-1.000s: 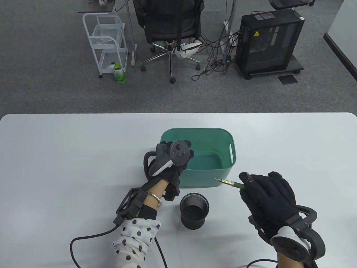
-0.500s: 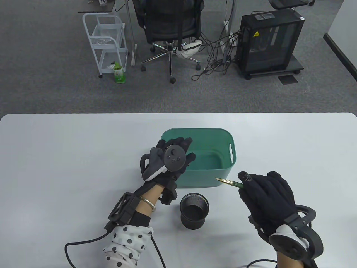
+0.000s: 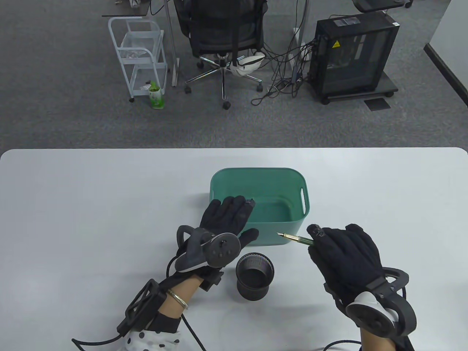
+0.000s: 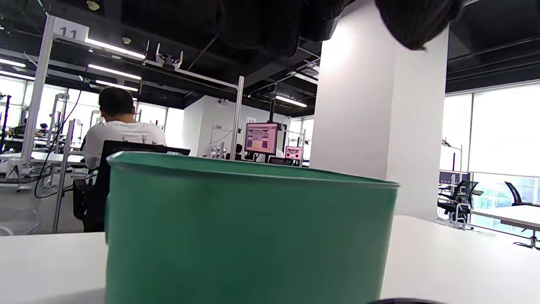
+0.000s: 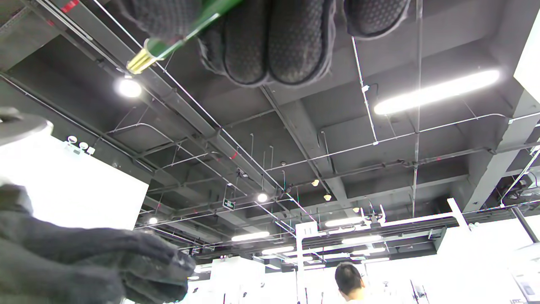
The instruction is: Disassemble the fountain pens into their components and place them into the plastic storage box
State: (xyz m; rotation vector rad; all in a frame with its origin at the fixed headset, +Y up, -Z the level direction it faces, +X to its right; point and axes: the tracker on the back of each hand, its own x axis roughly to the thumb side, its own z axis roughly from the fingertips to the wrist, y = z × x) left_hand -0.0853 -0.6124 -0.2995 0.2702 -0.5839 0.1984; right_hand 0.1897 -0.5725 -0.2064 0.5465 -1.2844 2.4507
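Left hand point(image 3: 226, 219): drawn back toward the frame's bottom from above the green storage box point(image 3: 234, 174), fingers spread, empty (tracker now nearer the pen cup point(image 3: 255, 272)).
Right hand point(image 3: 345, 256): pinches the fountain pen point(image 3: 297, 238) at centre right, nib pointing left, barely shifted.

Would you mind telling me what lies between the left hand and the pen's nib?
In the table view, only the green storage box's near wall shows between the left hand and the nib of the pen, which the right hand holds.

Desk point(image 3: 91, 204) open left and right of centre. Green box point(image 3: 300, 215) and black mesh cup point(image 3: 255, 272) block centre, near front edge.
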